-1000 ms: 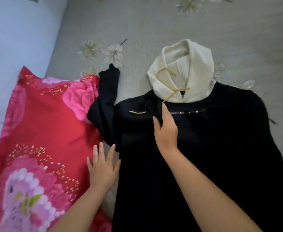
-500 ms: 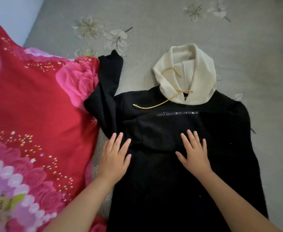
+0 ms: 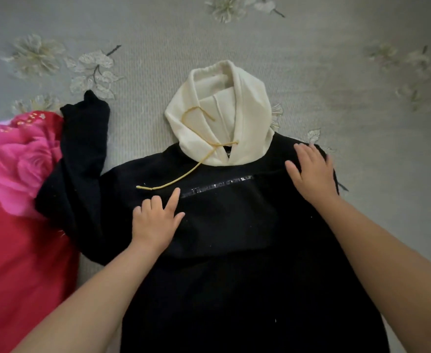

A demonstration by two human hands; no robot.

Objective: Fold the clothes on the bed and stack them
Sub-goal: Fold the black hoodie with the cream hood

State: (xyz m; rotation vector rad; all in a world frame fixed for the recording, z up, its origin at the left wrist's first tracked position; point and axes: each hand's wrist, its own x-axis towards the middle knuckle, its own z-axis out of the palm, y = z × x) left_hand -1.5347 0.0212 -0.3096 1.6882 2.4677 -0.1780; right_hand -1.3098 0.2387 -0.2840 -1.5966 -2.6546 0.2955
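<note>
A black hoodie (image 3: 234,250) lies flat, front side up, on a grey bed (image 3: 362,110) whose cover carries pale flower prints. Its cream hood (image 3: 247,110) points toward the far side, and a yellow drawstring (image 3: 183,174) trails from the hood down and to the left across the chest, ending just above a line of shiny lettering (image 3: 217,186). The left sleeve (image 3: 81,154) is bent upward along the garment's left side, its cuff reaching toward the far end and its lower part overlapping a red and pink floral pillow (image 3: 18,212) that sits at the left edge. The left hand (image 3: 155,220) rests on the chest of the hoodie near the drawstring's end, its index finger stretched out and the other fingers loosely bent against the cloth; it grips nothing. The right hand (image 3: 311,171) lies flat with spread fingers on the hoodie's right shoulder, just right of the hood, pressing the fabric without holding it. Both forearms reach in from the near edge.
</note>
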